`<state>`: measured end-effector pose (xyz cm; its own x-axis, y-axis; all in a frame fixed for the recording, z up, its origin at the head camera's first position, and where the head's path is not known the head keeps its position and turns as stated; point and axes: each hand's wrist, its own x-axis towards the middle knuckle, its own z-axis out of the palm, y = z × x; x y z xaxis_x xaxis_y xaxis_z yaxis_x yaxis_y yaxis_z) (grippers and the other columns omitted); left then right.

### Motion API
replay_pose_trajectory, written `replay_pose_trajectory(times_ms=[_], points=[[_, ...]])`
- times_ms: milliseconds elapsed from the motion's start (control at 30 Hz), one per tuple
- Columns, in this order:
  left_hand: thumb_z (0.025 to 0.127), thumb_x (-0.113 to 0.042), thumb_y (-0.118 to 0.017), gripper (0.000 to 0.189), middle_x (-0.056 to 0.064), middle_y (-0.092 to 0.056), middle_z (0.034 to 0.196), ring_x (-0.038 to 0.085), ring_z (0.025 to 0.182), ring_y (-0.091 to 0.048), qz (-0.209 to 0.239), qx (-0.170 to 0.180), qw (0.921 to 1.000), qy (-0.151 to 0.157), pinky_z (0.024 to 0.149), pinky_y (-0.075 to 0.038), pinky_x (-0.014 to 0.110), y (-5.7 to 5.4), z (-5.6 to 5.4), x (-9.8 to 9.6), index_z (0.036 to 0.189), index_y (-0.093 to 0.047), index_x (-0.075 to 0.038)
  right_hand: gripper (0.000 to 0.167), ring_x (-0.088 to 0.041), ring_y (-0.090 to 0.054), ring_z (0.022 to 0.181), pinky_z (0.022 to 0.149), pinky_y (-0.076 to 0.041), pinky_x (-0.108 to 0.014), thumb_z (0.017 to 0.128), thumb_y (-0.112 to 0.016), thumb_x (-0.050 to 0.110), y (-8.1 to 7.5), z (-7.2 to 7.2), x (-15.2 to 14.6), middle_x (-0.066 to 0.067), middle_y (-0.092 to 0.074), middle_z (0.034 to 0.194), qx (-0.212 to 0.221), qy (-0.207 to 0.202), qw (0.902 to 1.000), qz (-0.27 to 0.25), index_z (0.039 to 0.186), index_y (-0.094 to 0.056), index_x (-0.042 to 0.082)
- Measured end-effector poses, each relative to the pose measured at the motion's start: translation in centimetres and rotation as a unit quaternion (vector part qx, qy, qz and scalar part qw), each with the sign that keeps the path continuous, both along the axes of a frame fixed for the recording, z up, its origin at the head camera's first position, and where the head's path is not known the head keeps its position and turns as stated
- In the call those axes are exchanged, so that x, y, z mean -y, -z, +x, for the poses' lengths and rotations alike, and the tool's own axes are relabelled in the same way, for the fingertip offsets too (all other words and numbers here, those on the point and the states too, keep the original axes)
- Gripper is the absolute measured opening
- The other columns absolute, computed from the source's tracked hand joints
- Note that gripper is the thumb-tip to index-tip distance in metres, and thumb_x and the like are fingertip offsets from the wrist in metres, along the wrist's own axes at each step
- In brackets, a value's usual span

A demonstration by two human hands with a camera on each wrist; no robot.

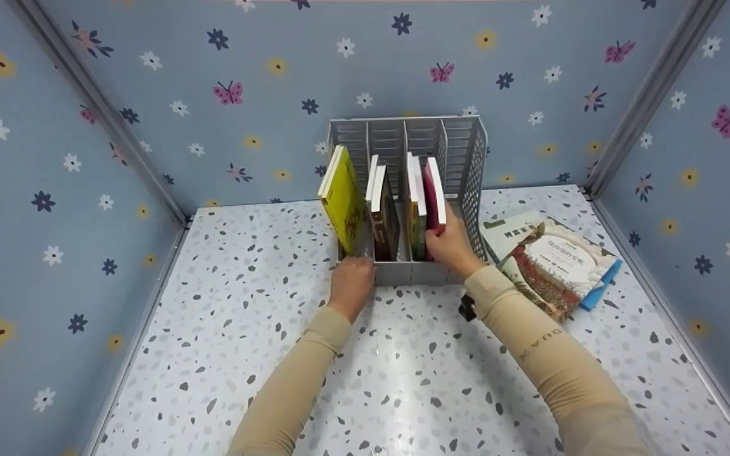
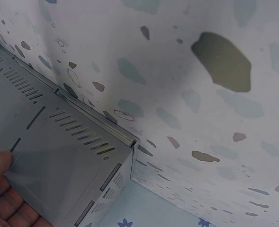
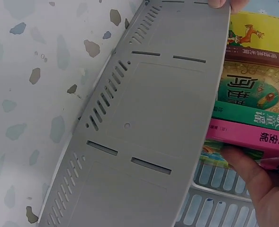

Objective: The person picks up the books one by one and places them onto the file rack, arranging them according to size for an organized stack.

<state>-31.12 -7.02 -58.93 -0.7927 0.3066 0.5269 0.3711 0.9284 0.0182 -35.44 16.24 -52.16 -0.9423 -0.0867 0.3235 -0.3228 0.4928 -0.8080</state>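
Note:
A grey slotted book organizer (image 1: 397, 273) with upright dividers stands against the back wall. My left hand (image 1: 352, 282) grips its front rim at the left corner, thumb on the outer face in the left wrist view. My right hand (image 1: 454, 244) holds a pink-spined book (image 3: 248, 135) at its lower front, in the third compartment from the left. Beside that book stands a green-spined book (image 3: 253, 115). A yellow book (image 1: 344, 202) leans left in the first compartment. The second holds a brown-spined book (image 1: 384, 221) with a thinner one beside it.
Right of the organizer several books lie overlapped on the speckled table (image 1: 263, 266), topped by a book with a white and brown cover (image 1: 561, 259); a blue edge (image 1: 602, 285) sticks out below. Flowered blue panels (image 1: 390, 57) enclose three sides.

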Motion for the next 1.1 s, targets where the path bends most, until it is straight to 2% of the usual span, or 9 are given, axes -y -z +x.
replay_pose_trajectory(times_ms=[167,300,400,533,600,767,900,1100], points=[[0.099,-0.018,-0.080,0.016,0.011,-0.080,0.086,0.029,0.075,-0.074,0.000,-0.006,1.0000,0.002,0.071,-0.064,0.041,0.2,-0.1,0.0,0.094,-0.078,-0.003,0.074,-0.038,-0.061,0.094,0.081,-0.052,-0.050,0.088,-0.057,-0.005,0.1,-0.2,0.1,-0.035,-0.070,0.125,0.003,0.011,0.9999,0.013,0.161,-0.042,-0.003],[0.098,-0.018,-0.080,0.016,0.011,-0.080,0.086,0.030,0.075,-0.074,0.006,-0.009,0.9999,0.002,0.071,-0.064,0.041,0.3,-0.1,0.0,0.094,-0.079,-0.003,0.072,-0.036,-0.061,0.097,0.084,-0.053,-0.050,0.087,-0.057,-0.005,0.3,-0.4,0.2,-0.033,-0.070,0.126,0.005,0.012,0.9998,0.014,0.158,-0.045,-0.003],[0.098,-0.018,-0.080,0.015,0.011,-0.080,0.085,0.030,0.076,-0.074,0.006,-0.012,0.9999,0.001,0.071,-0.063,0.042,0.3,-0.1,0.1,0.094,-0.078,-0.004,0.070,-0.033,-0.060,0.089,0.077,-0.051,-0.046,0.086,-0.057,-0.005,0.5,-0.5,0.1,-0.030,-0.072,0.108,0.004,0.012,0.9997,0.020,0.155,-0.048,-0.003],[0.099,-0.017,-0.080,0.015,0.011,-0.080,0.087,0.030,0.079,-0.076,-0.004,-0.021,0.9998,0.003,0.081,-0.065,0.042,0.4,-0.1,0.1,0.095,-0.077,-0.003,0.064,-0.028,-0.054,0.071,0.063,-0.043,-0.038,0.087,-0.056,-0.005,0.7,-0.7,0.0,-0.018,-0.064,0.082,0.007,0.011,0.9995,0.027,0.151,-0.051,-0.003],[0.100,-0.017,-0.079,0.015,0.010,-0.080,0.088,0.030,0.080,-0.076,-0.011,-0.025,0.9996,0.003,0.086,-0.065,0.041,0.4,0.0,0.1,0.095,-0.077,-0.003,0.061,-0.026,-0.052,0.068,0.061,-0.041,-0.035,0.089,-0.057,-0.004,0.8,-0.7,-0.1,-0.013,-0.061,0.079,0.013,0.011,0.9995,0.027,0.149,-0.052,-0.003],[0.101,-0.018,-0.078,0.015,0.010,-0.080,0.087,0.029,0.079,-0.075,-0.018,-0.026,0.9995,0.000,0.083,-0.065,0.041,0.3,0.0,0.1,0.095,-0.077,-0.003,0.060,-0.025,-0.055,0.072,0.061,-0.042,-0.032,0.090,-0.059,-0.004,0.6,-1.0,-0.1,-0.010,-0.060,0.082,0.028,0.009,0.9991,0.032,0.149,-0.052,-0.002],[0.101,-0.018,-0.078,0.016,0.011,-0.080,0.086,0.029,0.078,-0.075,-0.010,-0.025,0.9996,0.000,0.082,-0.065,0.041,0.2,-0.1,0.0,0.095,-0.077,-0.003,0.063,-0.030,-0.061,0.075,0.063,-0.048,-0.035,0.089,-0.060,-0.005,0.4,-1.2,-0.1,-0.018,-0.066,0.085,0.034,0.008,0.9987,0.038,0.152,-0.052,-0.003],[0.099,-0.017,-0.079,0.015,0.011,-0.079,0.084,0.030,0.076,-0.074,-0.005,-0.034,0.9994,0.002,0.082,-0.064,0.041,0.3,0.0,0.0,0.093,-0.077,-0.004,0.065,-0.031,-0.066,0.093,0.076,-0.057,-0.043,0.089,-0.063,-0.006,0.4,-1.3,-0.3,-0.029,-0.074,0.115,0.057,0.004,0.9979,0.030,0.153,-0.053,-0.004]])
